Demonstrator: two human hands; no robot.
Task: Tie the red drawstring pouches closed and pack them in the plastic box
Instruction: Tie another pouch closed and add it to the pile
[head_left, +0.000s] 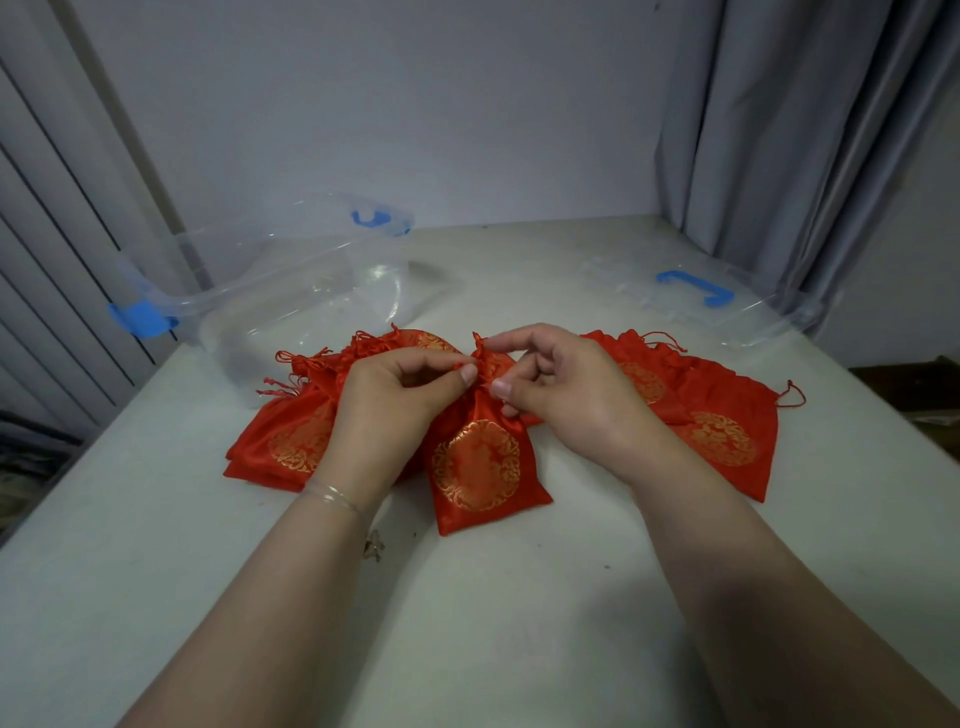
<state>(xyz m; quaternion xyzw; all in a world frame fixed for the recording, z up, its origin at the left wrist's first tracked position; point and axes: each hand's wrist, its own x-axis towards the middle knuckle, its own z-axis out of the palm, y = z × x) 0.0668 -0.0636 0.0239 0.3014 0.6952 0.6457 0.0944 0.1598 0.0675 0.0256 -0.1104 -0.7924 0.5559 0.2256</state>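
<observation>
So this is mid-tie on one pouch. The middle pouch (480, 467) lies flat on the counter (156, 597), neck already gathered, and both hands are working the drawstring right at that neck. Left hand (384, 410) has its fingers (467, 373) pinching a bit of red cord; right hand (566, 384) is curled in too, thumb and forefinger pinching the cord or the bunched fabric, hard to say which.

Left of the middle pouch sits a pile of pouches (291, 431), and right of it another pile (711, 415). Can't tell which pile is done.

Clear plastic box (291, 291) with blue latches sits beyond the middle pouch to the left, apparently with nothing in it; its lid (696, 296) is beyond to the right.

Next, I reckon: snug the knot down without letting the neck loosen, then carry it to the box.
</observation>
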